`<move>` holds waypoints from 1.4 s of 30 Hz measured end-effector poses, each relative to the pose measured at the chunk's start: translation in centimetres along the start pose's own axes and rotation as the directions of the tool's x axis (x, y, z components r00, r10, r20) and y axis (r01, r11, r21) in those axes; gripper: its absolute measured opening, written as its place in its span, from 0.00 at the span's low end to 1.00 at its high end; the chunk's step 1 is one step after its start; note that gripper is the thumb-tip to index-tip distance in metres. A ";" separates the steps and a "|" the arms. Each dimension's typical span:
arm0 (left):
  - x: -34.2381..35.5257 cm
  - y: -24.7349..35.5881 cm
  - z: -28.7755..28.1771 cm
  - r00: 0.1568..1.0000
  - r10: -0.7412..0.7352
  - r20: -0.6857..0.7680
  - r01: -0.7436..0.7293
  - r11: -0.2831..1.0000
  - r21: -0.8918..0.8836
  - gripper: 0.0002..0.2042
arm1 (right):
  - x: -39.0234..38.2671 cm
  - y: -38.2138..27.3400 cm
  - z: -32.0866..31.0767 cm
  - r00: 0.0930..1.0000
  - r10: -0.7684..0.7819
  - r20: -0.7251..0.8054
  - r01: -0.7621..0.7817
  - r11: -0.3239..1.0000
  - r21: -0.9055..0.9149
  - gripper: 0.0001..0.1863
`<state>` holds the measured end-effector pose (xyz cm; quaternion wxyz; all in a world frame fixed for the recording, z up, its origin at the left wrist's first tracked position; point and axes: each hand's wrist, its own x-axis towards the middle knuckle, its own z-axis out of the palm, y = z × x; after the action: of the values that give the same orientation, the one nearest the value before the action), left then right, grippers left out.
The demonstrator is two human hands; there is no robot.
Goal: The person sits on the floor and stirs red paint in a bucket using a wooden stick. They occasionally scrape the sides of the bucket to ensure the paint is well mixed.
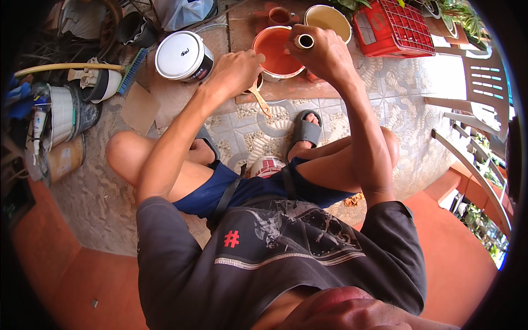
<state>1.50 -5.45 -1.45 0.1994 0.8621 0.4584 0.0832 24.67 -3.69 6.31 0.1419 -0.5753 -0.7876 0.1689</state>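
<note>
My left hand [236, 69] has its fingers curled at the left side of the bucket of red-orange paint [275, 49]; what they hold is hidden. A light wooden brush handle [261, 102] slants below those fingers, over a small container partly covered by the hand. My right hand [324, 55] is closed on a short hollow cylinder [304, 41] at that bucket's right side. Behind it is a bucket of cream-coloured liquid [328, 19], with a small clay pot [279, 15] to its left. A lidded white paint bucket [179, 52] stands left of my left hand.
My sandalled feet [307, 131] are on patterned tiles, with a container [267, 165] between my legs. A red crate [388, 30] and plastic chair [478, 91] are at right. A blue-bristled broom [132, 71], cardboard [140, 110] and stacked containers [66, 121] lie left. Red ledges border the sides.
</note>
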 end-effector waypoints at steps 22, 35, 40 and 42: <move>0.1 0.0 0.0 1.000 0.002 -0.003 -0.002 1.000 0.002 0.12 | 0.3 0.5 0.3 1.000 -0.001 -0.013 0.000 1.000 -0.031 0.11; 0.1 -0.2 0.1 1.000 0.006 0.005 -0.006 1.000 0.004 0.12 | 0.2 0.5 0.5 1.000 0.001 -0.028 -0.001 1.000 -0.026 0.11; 0.0 0.0 -0.1 1.000 0.004 0.004 -0.004 1.000 0.009 0.12 | 0.2 0.3 0.4 1.000 0.010 -0.024 -0.010 1.000 -0.020 0.11; 0.1 0.1 -0.2 1.000 -0.001 0.009 0.001 1.000 0.010 0.12 | 0.2 0.3 0.4 1.000 0.013 -0.022 -0.014 1.000 -0.016 0.11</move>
<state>1.58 -5.41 -1.27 0.1970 0.8633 0.4583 0.0769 24.68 -3.45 5.80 0.1447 -0.5835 -0.7834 0.1575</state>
